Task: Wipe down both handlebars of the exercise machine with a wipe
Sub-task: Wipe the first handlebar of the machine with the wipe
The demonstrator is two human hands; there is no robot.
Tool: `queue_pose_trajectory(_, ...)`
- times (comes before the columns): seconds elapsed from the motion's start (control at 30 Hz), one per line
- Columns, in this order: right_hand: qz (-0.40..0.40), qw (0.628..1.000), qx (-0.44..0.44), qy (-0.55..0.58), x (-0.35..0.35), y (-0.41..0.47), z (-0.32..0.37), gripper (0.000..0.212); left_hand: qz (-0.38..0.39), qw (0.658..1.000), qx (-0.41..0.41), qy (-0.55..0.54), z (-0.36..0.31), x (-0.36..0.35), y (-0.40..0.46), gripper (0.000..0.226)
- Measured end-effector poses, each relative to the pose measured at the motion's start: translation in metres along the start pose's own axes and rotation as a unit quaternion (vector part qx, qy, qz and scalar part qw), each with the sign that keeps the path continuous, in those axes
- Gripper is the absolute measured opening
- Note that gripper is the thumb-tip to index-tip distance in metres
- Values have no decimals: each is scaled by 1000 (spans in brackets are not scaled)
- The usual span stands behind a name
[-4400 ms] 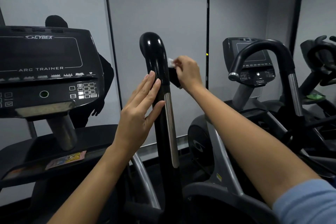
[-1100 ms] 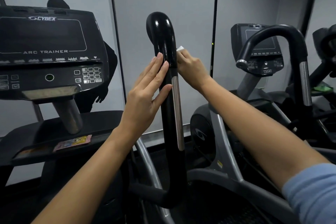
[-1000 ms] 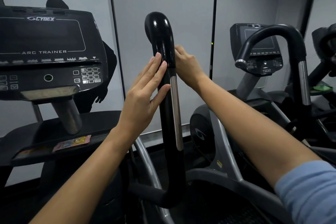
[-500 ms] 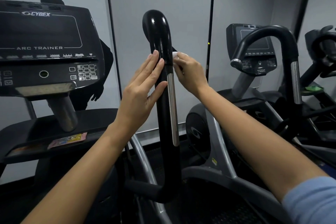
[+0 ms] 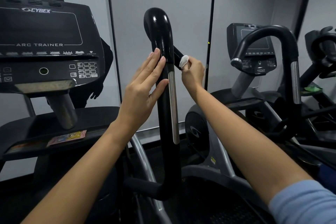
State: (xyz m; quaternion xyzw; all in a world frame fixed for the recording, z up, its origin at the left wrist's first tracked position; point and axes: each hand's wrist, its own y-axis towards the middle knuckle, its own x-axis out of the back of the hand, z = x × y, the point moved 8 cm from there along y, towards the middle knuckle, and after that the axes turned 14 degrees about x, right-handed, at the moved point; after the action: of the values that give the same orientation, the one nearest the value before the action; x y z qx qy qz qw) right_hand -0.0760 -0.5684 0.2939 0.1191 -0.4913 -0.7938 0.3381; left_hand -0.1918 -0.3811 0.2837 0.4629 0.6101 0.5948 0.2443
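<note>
A glossy black handlebar with a steel strip down its front rises upright in the middle of the view and curves over at its top. My left hand lies flat against its left side with straight fingers. My right hand pinches a small white wipe and holds it against the short black stub that sticks out behind the bar's right side. The machine's other handlebar is out of view.
The Cybex Arc Trainer console stands at the left above a dark tray with a coloured packet. A second machine's curved handlebar and console stand at the right. Grey wall panels lie behind.
My right hand has come away from the bar's right side and moved to the stub behind it, so the white wipe now shows. My left hand has stayed flat on the bar.
</note>
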Motion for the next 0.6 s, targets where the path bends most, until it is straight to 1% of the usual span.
queue_pose_trajectory(0.07, -36, 996, -65, 58, 0, -7, -6, 27, 2, 1000, 3, 0, 1, -1, 0, 46)
queue_pose_trajectory(0.17, -66, 977, -152, 135, -3, -17, -8, 19, 4, 1000, 5, -4, 1, -1, 0, 45)
queue_pose_trajectory(0.23, -64, 959, -208, 182, -5, -14, -12, 19, 6, 1000, 6, -8, 2, -1, 0, 45)
queue_pose_trajectory(0.27, -48, 955, -226, 185, -8, -12, -12, 18, 7, 1000, 7, -7, 1, -1, 0, 46)
queue_pose_trajectory(0.33, -20, 958, -237, 164, -9, -8, -14, 10, 12, 1000, 13, -11, 3, -1, 0, 46)
queue_pose_trajectory(0.37, -28, 958, -238, 159, -7, -8, -16, 9, 9, 1000, 13, -6, 2, -1, 0, 46)
queue_pose_trajectory(0.4, -43, 957, -241, 159, -4, -10, -19, 12, 7, 1000, 11, -4, 1, -1, 0, 46)
queue_pose_trajectory(0.5, -76, 961, -227, 140, 2, -16, -28, 32, 7, 1000, 12, -13, 1, -1, -1, 45)
queue_pose_trajectory(0.53, -78, 958, -230, 151, 0, -17, -29, 34, 2, 1000, 6, -11, -1, 1, 0, 45)
queue_pose_trajectory(0.57, -77, 953, -239, 168, -2, -18, -29, 30, 3, 1000, 4, -16, 0, 0, 0, 45)
queue_pose_trajectory(0.6, -66, 946, -254, 189, -6, -19, -28, 22, 7, 1000, 6, -9, 4, -2, 0, 45)
